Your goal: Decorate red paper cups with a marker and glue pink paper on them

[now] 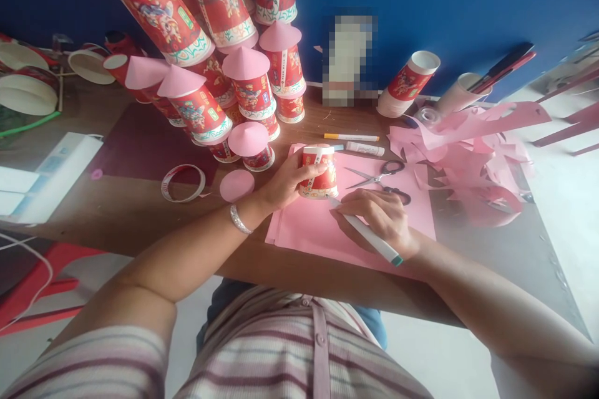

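A red printed paper cup [322, 173] stands nearly upright between my hands, with a pale band near its base. My left hand [291, 177] is closed around the cup's left side. In my right hand [384, 217] is a white marker pen [372, 240] with a green end, its tip at the cup's lower right edge. Pink paper sheets [322, 234] lie under both hands. Open scissors [378, 179] with dark handles rest on the paper just beyond my right hand. A yellow-capped marker [350, 136] and a white capped pen [365, 148] lie behind the cup.
Stacked red cups with pink cone tops [246, 72] tower at the back left. A tape roll [183, 183] and a pink disc [237, 186] lie left. Pink paper scraps [486, 162] heap at right, before a pen cup [461, 90]. A white box [56, 177] sits far left.
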Demonstrator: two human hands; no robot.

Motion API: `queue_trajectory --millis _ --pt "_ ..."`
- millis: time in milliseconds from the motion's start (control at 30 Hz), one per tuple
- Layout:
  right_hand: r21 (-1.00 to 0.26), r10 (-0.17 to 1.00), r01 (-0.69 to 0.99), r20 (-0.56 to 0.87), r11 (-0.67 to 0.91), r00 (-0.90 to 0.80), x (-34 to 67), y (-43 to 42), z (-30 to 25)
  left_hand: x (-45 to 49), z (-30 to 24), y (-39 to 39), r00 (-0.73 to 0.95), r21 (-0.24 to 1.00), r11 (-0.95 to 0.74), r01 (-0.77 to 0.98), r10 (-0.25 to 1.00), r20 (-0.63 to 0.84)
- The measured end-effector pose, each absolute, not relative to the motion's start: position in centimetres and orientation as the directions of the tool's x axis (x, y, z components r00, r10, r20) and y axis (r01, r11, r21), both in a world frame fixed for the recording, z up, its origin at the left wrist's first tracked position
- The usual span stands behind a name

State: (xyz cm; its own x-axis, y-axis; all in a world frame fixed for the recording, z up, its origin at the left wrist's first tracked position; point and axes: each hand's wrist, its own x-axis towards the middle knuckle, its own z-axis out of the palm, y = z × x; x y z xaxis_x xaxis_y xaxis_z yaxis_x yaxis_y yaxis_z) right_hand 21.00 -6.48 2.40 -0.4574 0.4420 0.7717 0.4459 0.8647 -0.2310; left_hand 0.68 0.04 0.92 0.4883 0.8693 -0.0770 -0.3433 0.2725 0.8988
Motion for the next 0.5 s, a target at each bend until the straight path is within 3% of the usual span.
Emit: queue_trajectory --millis 500 --pt "-0.233 0.463 0.465 0.748 0.854 -0.476 20.81 -6.38 2.19 0.47 -0.05 0.28 0.521 0.926 0.227 -0.302 0.853 -0.039"
